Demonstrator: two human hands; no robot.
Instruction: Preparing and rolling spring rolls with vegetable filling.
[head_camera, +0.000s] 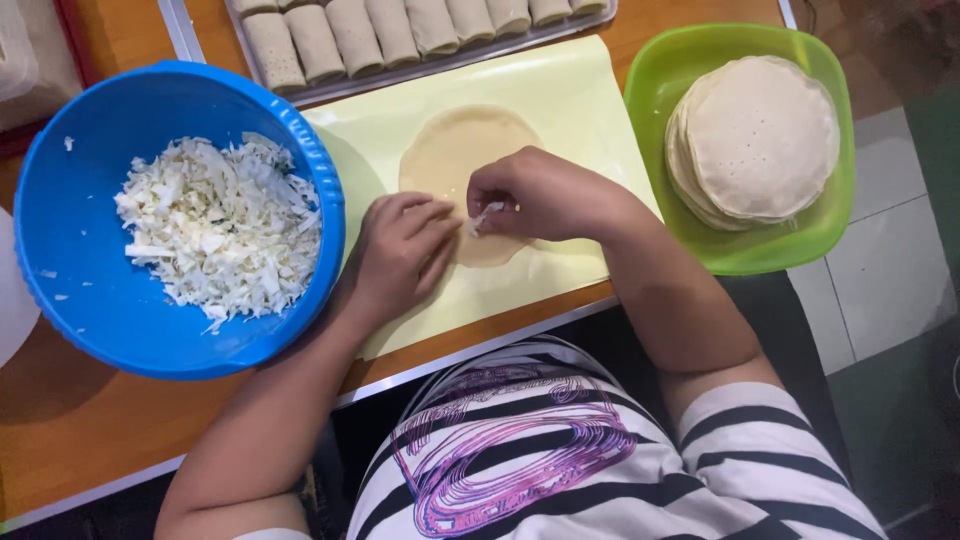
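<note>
Both of my hands meet over a round wrapper (470, 160) on the pale yellow sheet (560, 100).

My right hand (535, 195) pinches a bit of shredded cabbage (487, 216) at the wrapper's near edge, while my left hand (400, 255) rests just beside it, fingers curled on the sheet. A blue bowl (80, 270) of shredded cabbage sits to my left, a green bowl (680, 70) with 1 stack of wrappers (760, 135) to my right, and a tray of finished rolls (400, 35) lies beyond.

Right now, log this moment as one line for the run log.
left hand on round wrapper | right hand pinching shredded cabbage over it | yellow sheet beneath | blue bowl of cabbage left | green bowl of wrappers right
</note>
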